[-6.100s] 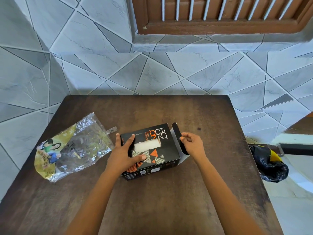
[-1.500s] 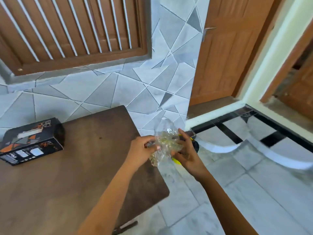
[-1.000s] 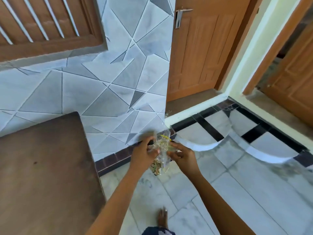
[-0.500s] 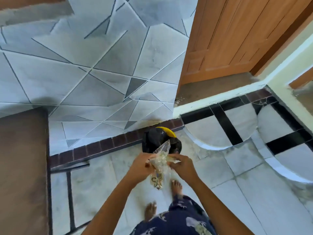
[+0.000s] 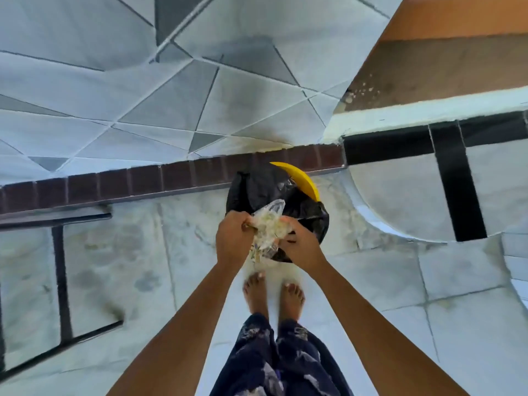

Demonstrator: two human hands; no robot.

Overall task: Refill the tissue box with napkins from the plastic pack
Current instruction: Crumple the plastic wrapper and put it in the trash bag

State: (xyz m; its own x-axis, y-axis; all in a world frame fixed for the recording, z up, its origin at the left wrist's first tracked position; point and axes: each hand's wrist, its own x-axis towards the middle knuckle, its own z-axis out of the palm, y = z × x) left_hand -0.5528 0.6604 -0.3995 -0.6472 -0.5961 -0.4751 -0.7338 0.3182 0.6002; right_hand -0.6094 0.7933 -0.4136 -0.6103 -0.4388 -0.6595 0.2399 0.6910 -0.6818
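The crumpled clear plastic pack (image 5: 267, 230), with yellow-green print, is bunched between both hands. My left hand (image 5: 233, 238) grips its left side and my right hand (image 5: 300, 242) grips its right side. The pack hangs directly above a small bin lined with a black bag (image 5: 274, 192), which has a yellow rim (image 5: 300, 180) showing at its far right. The tissue box and the table top are out of view.
The bin stands on the grey marble floor against a dark brick skirting (image 5: 143, 181) below the tiled wall. Black metal table legs (image 5: 60, 281) stand at the left. My bare feet (image 5: 271, 295) are just in front of the bin. A door threshold (image 5: 428, 110) lies at the upper right.
I have turned away from the table and looked down. Both hands carried the crumpled pack lower, and it is now right over the black-lined bin.
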